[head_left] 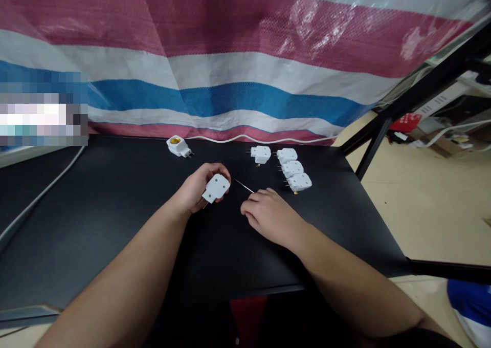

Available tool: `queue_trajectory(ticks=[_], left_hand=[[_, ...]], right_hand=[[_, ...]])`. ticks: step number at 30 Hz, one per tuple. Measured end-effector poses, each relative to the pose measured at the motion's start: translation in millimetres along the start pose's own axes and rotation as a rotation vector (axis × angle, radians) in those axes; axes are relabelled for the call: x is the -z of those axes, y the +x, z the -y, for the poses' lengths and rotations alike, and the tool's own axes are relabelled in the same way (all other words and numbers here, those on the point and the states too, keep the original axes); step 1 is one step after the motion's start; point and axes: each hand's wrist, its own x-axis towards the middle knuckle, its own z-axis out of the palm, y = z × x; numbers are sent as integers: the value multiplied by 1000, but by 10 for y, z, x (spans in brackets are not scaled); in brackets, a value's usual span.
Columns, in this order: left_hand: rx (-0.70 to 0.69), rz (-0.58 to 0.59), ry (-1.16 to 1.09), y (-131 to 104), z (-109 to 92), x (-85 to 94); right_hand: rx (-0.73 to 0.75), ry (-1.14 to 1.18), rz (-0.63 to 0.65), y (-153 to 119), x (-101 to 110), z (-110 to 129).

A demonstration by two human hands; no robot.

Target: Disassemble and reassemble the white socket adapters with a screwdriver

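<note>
My left hand [203, 184] is closed round a white plug adapter [217, 187], whose flat face with several dark holes points up and whose metal prongs point down to the left. Just right of it, my right hand [264, 210] has its fingers curled on a thin metal rod [244, 186], perhaps a screwdriver shaft; its handle is hidden. A white socket adapter [177, 144] with a golden threaded opening lies beyond my left hand. Another white adapter [261, 154] lies beyond my right hand. Three more, the nearest one [299, 182] included, sit in a row to the right.
The black table [115, 199] carries small brass-coloured bits near the adapters. A white cable [230, 139] runs along its back edge against a striped sheet [230, 66]. A black metal frame [374, 143] stands at the right. Another cable [42, 192] crosses the left side.
</note>
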Motion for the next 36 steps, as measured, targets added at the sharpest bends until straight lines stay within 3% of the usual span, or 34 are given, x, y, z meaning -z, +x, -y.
queue_trajectory(ticks=[11, 17, 21, 26, 32, 36], left_hand=[[3, 31, 13, 12, 28, 31], [-11, 38, 29, -7, 14, 13], [-17, 44, 52, -11, 11, 5], [-29, 34, 149, -1, 43, 2], [-33, 233, 272, -78, 46, -6], [-71, 362, 393, -127, 27, -17]], right_hand=[[57, -31, -48, -18, -145, -30], [68, 10, -64, -17, -99, -42], [63, 99, -75, -8, -11, -51], [14, 369, -203, -17, 67, -60], [33, 630, -425, -3, 19, -111], [-17, 697, -474, 24, -30, -129]])
